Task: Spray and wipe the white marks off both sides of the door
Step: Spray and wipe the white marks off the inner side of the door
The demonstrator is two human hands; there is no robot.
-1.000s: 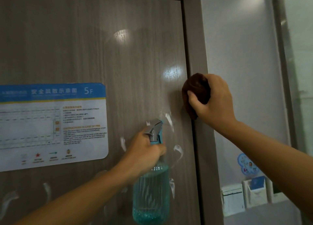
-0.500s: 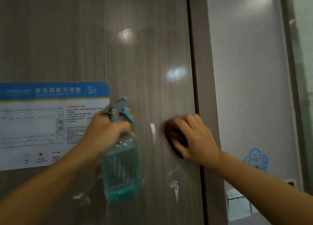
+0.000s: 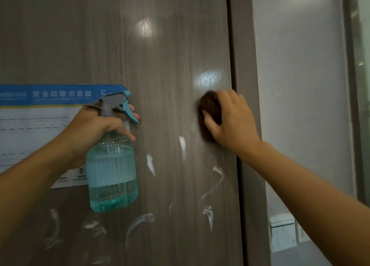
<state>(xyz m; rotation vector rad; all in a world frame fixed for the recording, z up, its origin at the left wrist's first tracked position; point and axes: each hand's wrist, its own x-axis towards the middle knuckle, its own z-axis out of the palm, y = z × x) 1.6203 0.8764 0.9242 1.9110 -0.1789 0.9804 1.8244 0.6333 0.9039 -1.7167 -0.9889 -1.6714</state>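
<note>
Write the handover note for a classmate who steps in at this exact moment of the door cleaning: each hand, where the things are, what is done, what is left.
Left hand grips the spray bottle by its neck, finger at the trigger, held in front of the door beside the evacuation notice.
Right hand presses the brown cloth on the door near its right edge.
Done: the panel above the cloth shows no marks.
Left: white marks below the cloth and across the lower panel; the door's other side is out of view.
</note>
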